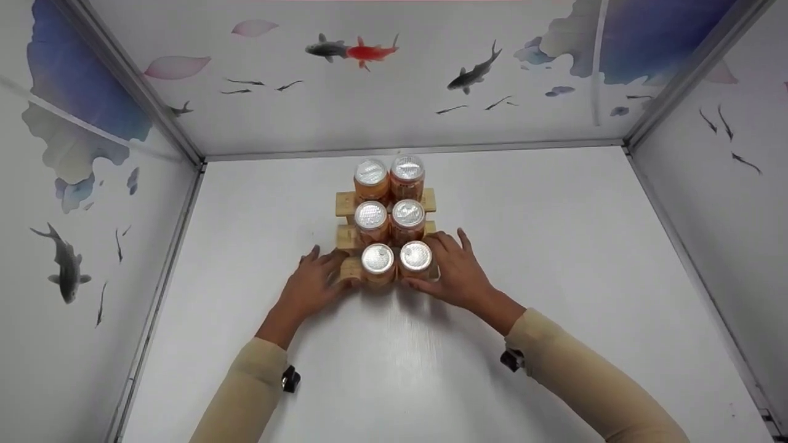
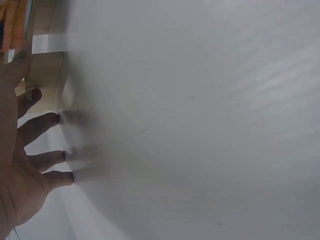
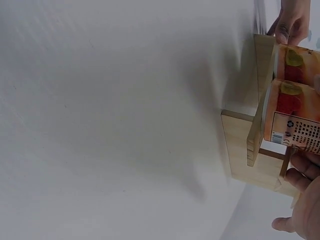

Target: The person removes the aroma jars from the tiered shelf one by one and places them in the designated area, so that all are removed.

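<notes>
A stepped wooden stand [image 1: 351,237] carries several orange cans with silver tops, in pairs on its steps. My right hand [image 1: 454,271] grips the front right can [image 1: 415,256], thumb at its near side and fingers around its far right side. Beside that stands the front left can [image 1: 377,258]. My left hand [image 1: 311,284] pinches the left end of the front step between thumb and index finger, while its other fingertips touch the table in the left wrist view. The right wrist view shows the front cans' fruit-printed label [image 3: 292,112] and the step's underside.
The white table [image 1: 523,209] extends around the stand. White walls with painted fish [image 1: 474,71] enclose it at the back and both sides. Metal rails [image 1: 406,149] run along the table's edges.
</notes>
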`<state>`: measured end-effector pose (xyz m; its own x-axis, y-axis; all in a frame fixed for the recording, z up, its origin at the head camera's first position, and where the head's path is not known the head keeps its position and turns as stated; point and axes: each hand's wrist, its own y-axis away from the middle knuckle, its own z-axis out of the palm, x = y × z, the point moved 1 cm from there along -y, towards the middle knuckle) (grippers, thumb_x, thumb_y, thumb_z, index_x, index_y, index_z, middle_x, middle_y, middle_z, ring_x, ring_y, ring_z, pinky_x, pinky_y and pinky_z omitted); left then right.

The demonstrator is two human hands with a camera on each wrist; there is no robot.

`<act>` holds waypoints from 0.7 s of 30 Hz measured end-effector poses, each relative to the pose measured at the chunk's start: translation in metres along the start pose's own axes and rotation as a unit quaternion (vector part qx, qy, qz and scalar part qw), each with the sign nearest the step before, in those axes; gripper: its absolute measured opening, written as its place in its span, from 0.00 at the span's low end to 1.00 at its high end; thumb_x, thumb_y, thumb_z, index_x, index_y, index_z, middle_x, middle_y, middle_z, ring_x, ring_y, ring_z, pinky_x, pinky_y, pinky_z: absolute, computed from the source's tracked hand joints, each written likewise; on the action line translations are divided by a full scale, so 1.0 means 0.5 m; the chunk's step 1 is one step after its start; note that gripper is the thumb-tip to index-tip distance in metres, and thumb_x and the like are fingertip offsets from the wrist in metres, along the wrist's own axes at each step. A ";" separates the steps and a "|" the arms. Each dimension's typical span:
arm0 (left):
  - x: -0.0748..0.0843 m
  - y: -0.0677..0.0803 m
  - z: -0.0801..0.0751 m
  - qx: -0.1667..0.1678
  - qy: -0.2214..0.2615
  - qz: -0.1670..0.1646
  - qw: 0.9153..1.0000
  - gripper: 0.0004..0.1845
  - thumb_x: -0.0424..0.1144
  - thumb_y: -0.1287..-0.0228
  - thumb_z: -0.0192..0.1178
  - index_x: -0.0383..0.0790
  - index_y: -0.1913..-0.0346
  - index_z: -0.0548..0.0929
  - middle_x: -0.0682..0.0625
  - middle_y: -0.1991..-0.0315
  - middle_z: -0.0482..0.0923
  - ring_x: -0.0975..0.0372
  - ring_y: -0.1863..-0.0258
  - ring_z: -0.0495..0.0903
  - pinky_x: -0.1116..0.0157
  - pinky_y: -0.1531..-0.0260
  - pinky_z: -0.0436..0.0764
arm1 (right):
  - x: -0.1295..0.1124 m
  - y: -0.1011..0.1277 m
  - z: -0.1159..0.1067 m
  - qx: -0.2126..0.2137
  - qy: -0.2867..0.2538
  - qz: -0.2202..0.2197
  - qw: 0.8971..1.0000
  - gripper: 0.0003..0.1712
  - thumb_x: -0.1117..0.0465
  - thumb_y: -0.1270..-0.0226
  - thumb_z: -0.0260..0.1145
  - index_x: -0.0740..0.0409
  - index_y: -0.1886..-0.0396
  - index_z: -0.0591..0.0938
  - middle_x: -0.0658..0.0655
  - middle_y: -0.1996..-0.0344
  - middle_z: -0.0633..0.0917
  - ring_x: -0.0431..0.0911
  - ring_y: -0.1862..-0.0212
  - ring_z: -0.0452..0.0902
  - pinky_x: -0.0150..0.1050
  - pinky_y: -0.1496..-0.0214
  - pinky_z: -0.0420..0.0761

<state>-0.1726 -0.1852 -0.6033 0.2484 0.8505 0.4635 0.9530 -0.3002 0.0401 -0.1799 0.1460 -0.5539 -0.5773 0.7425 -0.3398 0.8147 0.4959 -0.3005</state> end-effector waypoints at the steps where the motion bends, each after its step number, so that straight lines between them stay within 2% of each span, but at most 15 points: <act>1: 0.000 -0.001 0.000 0.000 0.001 0.001 1.000 0.39 0.65 0.23 0.61 0.47 0.18 0.75 0.40 0.19 0.74 0.29 0.16 0.61 0.25 0.21 0.62 | 0.000 -0.001 -0.001 0.002 -0.001 0.000 1.000 0.46 0.33 0.34 0.81 0.61 0.31 0.79 0.61 0.39 0.85 0.56 0.33 0.81 0.78 0.20 0.65; 21: 0.000 -0.004 0.002 0.006 0.004 0.000 1.000 0.38 0.65 0.22 0.61 0.46 0.21 0.78 0.42 0.21 0.77 0.29 0.16 0.63 0.23 0.22 0.62 | 0.003 0.000 -0.004 0.026 -0.020 -0.016 0.999 0.45 0.36 0.37 0.84 0.60 0.33 0.81 0.60 0.41 0.87 0.56 0.36 0.83 0.75 0.19 0.67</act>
<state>-0.1743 -0.1844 -0.6043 0.2463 0.8473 0.4705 0.9552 -0.2945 0.0303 -0.1806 0.1480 -0.5525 -0.6061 0.7072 -0.3642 0.7921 0.4951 -0.3569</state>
